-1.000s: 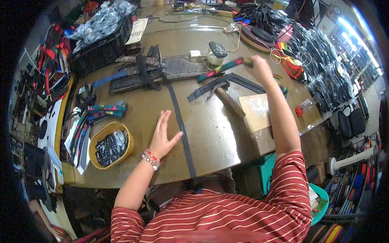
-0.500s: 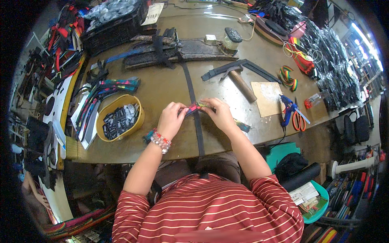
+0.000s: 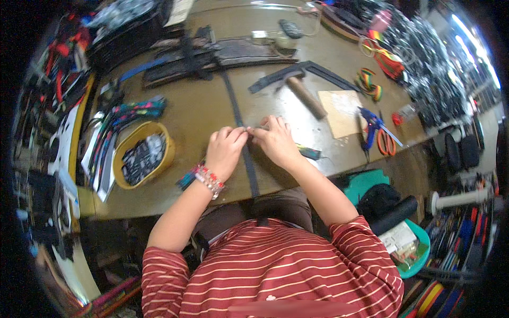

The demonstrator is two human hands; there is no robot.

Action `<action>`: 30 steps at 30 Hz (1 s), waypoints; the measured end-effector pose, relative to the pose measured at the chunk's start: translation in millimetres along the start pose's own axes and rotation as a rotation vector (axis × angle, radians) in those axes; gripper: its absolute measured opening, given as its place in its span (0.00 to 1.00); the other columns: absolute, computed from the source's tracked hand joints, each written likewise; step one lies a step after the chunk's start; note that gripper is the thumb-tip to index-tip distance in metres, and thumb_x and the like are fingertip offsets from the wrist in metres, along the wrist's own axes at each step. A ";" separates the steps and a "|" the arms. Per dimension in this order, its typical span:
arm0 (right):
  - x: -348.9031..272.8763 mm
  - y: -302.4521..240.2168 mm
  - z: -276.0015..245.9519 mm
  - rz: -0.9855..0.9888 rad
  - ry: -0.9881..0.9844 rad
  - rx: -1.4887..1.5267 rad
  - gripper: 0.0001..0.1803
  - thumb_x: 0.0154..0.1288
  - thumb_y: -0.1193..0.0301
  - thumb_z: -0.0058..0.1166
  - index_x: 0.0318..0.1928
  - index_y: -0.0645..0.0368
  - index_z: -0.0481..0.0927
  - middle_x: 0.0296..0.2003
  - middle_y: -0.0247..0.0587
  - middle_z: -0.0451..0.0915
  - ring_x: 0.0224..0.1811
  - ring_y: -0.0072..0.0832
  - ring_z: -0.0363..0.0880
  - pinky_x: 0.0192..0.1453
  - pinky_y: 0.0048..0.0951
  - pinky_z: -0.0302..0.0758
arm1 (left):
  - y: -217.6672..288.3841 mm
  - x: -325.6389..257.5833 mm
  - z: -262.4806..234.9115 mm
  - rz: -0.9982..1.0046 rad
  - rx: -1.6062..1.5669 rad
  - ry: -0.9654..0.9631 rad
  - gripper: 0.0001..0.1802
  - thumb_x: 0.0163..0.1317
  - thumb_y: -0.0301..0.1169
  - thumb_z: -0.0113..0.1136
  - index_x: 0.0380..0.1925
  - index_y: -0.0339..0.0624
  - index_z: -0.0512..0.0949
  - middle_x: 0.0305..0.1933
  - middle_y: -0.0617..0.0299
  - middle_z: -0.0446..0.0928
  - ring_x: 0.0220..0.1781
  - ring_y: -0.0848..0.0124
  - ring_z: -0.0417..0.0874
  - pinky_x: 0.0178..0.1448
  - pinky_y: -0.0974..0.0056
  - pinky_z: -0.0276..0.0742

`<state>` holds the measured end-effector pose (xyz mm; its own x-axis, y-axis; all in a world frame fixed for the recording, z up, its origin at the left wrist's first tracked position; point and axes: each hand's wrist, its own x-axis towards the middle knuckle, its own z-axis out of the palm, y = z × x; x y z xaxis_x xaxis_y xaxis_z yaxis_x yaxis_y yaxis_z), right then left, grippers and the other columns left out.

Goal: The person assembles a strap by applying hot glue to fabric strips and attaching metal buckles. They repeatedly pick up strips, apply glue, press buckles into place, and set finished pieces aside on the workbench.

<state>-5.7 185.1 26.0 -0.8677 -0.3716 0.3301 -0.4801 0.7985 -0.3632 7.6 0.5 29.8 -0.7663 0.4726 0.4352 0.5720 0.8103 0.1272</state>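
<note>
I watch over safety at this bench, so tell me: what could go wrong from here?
The orange-handled scissors lie near the front edge of the table; the right hand or its arm, swinging wide, might knock them off. The blue glue gun lies beside them and might burn skin if hot, which the picture cannot show. Bead bracelets above the left hand could snag the patterned strip.

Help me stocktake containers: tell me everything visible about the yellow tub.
The yellow tub is rounded, open-topped and looks plastic. It stands upright on the brown tabletop, to the left of the left hand, and holds a heap of small black and grey pieces. Patterned straps lie just beyond and left of it; contact is unclear. Neither hand touches it.
</note>
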 end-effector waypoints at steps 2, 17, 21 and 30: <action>-19.1 18.4 -19.9 0.040 0.149 0.179 0.18 0.52 0.66 0.64 0.45 0.52 0.81 0.45 0.46 0.74 0.51 0.43 0.71 0.56 0.41 0.66 | -1.0 2.4 2.8 0.029 0.001 -0.011 0.13 0.58 0.27 0.51 0.44 0.44 0.77 0.48 0.65 0.77 0.48 0.63 0.74 0.52 0.58 0.71; -46.8 189.4 -201.4 0.852 -0.081 -0.350 0.26 0.60 0.48 0.54 0.43 0.59 0.79 0.31 0.52 0.82 0.34 0.46 0.82 0.39 0.43 0.76 | -13.0 -6.2 21.2 -0.173 -0.419 0.172 0.18 0.52 0.16 0.54 0.44 0.40 0.77 0.43 0.57 0.75 0.45 0.60 0.75 0.53 0.58 0.72; -3.4 116.1 -195.4 0.454 -0.191 -0.751 0.19 0.53 0.53 0.62 0.34 0.55 0.81 0.30 0.48 0.82 0.35 0.43 0.83 0.39 0.43 0.78 | -15.1 -5.3 28.5 -0.287 -0.462 0.177 0.21 0.54 0.18 0.54 0.49 0.40 0.72 0.40 0.56 0.74 0.43 0.62 0.76 0.54 0.58 0.71; 17.2 4.4 -84.7 0.014 -0.286 -0.111 0.28 0.53 0.45 0.60 0.33 0.62 0.81 0.29 0.53 0.79 0.35 0.48 0.79 0.41 0.42 0.75 | -15.5 -5.5 25.2 -0.387 -0.584 0.125 0.22 0.55 0.21 0.57 0.51 0.37 0.68 0.39 0.55 0.77 0.45 0.58 0.76 0.54 0.56 0.71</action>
<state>-11.7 222.4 103.9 -0.8826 -0.4661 0.0618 -0.4649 0.8454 -0.2630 -4.4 -5.9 2.9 -0.9270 0.1170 0.3564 0.3555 0.5771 0.7352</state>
